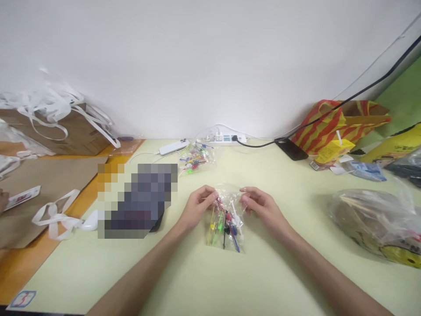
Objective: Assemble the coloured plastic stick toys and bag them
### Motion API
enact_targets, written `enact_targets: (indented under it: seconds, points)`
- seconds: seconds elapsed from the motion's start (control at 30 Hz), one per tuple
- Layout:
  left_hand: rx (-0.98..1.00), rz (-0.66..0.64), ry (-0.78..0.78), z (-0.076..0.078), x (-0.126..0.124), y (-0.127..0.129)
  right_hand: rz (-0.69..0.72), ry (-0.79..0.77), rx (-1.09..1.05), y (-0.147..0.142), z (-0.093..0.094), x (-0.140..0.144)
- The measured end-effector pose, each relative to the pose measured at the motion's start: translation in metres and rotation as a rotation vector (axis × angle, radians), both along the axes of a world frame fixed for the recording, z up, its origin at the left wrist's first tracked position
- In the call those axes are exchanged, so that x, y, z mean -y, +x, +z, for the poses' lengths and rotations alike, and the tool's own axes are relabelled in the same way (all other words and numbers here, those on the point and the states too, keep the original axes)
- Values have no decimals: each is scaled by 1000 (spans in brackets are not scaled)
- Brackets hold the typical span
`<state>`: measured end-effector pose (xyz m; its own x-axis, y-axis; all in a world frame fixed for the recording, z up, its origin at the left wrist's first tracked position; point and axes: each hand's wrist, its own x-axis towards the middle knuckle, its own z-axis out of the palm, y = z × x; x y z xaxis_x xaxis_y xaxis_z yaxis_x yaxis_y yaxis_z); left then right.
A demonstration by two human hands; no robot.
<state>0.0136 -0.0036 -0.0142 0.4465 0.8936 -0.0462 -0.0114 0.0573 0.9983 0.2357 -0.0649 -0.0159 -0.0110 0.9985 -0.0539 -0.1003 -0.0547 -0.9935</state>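
A clear plastic bag (226, 221) of small colored plastic pieces lies in front of me on the pale green tabletop (256, 281). Thin sticks and little parts in yellow, green, red, black, blue and white show through it. My left hand (201, 201) pinches its upper left corner between thumb and fingers. At the upper right edge, my right hand (260, 202) is closed with its thumb and fingertips on the plastic. A second clear bag (197, 157) with similar colored pieces lies farther back, beyond my left hand.
A blurred-out dark object (141, 202) lies to the left. Behind are a power strip (225, 138) and a white device (173, 147). To the right are a phone (291, 149), a drink carton (330, 153), a striped bag (315, 127) and a plastic-wrapped package (371, 224). Another person's hand (3, 199) shows far left.
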Motion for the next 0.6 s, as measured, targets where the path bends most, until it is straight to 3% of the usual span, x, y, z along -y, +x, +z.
enact_targets:
  seconds: [0.17, 0.37, 0.6]
  points:
    - [-51, -33, 34, 2, 1, 2, 9, 13, 70, -1, -1, 1]
    - [-46, 59, 93, -1, 0, 3, -67, 29, 69, 2, 0, 0]
    - [-41, 66, 83, 1, 0, 1, -75, 99, 79, 0, 1, 3]
